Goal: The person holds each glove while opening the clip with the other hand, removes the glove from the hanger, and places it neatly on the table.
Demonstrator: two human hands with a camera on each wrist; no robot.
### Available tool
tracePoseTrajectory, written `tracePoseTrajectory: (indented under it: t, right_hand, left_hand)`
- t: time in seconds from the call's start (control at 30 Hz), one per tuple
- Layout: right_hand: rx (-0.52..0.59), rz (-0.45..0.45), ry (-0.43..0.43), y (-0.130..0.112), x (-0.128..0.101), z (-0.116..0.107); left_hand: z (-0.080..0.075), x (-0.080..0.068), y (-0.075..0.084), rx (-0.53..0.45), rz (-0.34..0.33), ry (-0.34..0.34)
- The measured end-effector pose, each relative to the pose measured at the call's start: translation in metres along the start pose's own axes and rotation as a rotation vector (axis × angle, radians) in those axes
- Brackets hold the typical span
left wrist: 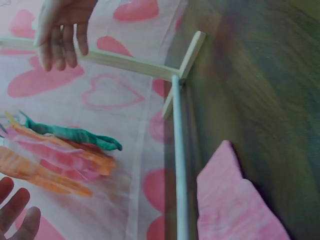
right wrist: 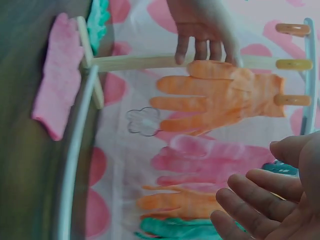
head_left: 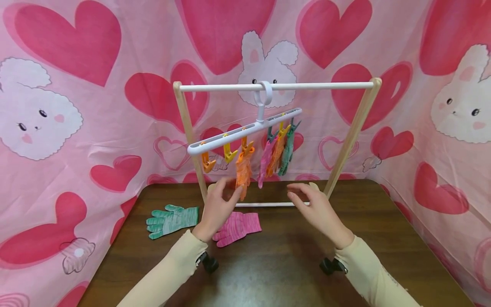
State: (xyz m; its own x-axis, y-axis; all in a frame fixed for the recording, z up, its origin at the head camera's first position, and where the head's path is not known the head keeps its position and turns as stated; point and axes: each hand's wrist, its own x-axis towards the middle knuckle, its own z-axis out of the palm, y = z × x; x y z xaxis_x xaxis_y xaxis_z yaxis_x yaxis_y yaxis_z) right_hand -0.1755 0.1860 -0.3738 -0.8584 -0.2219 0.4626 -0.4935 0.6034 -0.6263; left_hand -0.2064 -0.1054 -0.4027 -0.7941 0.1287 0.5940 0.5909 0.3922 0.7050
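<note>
An orange knit glove point(head_left: 243, 168) hangs fingers-down from an orange clip on the white clip hanger point(head_left: 226, 138). My left hand point(head_left: 216, 209) is right beside this glove, its fingertips overlapping the lower part in the head view, fingers loosely bent. My right hand point(head_left: 320, 207) hovers to the right with nothing in it; in the right wrist view its fingers point(right wrist: 255, 200) are spread and relaxed. Farther along the hanger, a pink glove point(head_left: 265, 162), another orange glove point(head_left: 279, 153) and a green glove point(head_left: 287, 153) hang close together.
An orange clip point(head_left: 208, 163) and a yellow clip point(head_left: 229, 154) dangle without gloves at the hanger's near end. The hanger's hook loops over a white rod point(head_left: 322, 86) on a wooden stand point(head_left: 350, 136). A green glove point(head_left: 174, 220) and a pink glove point(head_left: 239, 228) lie on the brown table point(head_left: 276, 273).
</note>
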Motion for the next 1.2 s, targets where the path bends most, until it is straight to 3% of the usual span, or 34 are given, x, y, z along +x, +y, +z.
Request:
tracePoseTrajectory:
  t: [0.2,0.43,0.67,0.83,1.0,1.2]
  right_hand:
    - [-0.004,-0.059,0.007,-0.016,0.022,-0.006]
    - [0.043,-0.046,-0.038,-0.038,0.049,-0.01]
    - [0.09,-0.05,-0.049,-0.057,0.074,-0.009]
    - [0.194,-0.06,-0.045,-0.063,0.088,-0.004]
    - [0.333,-0.056,-0.099,-0.072,0.102,0.003]
    - [0.394,-0.035,-0.156,-0.075,0.112,0.009]
  left_hand:
    - [0.002,0.013,0.009,-0.016,-0.005,0.011]
    - [0.005,0.02,0.015,0.021,-0.021,0.044]
    - [0.009,0.024,0.017,-0.037,-0.002,0.055]
    - [0.011,0.026,0.016,-0.056,0.03,0.069]
    - [0.013,0.028,0.016,-0.048,0.069,0.097]
    - [0.014,0.027,0.017,-0.056,0.075,0.104]
